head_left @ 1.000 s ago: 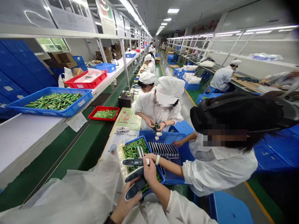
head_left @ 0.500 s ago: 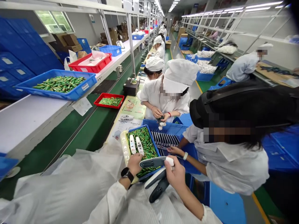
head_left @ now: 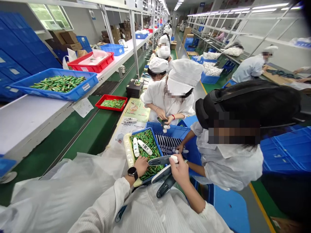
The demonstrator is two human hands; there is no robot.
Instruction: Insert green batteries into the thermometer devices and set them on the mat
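Green bench [head_left: 84, 139], right hand [head_left: 180, 169] clamping dark devices [head_left: 165, 187], left hand [head_left: 141, 166] over batteries [head_left: 148, 135], grip unclear, one white device [head_left: 145, 147] swivelled.

The left grip [head_left: 141, 166] is palm down, while the right grip [head_left: 180, 169] is curled inward.

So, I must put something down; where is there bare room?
Bare: the near end of the white shelf, before the blue battery tray; the green surface between shelf and printed mat, nearer than the red battery tray. Crowded: the near battery bin under the left hand, with two white devices on top.
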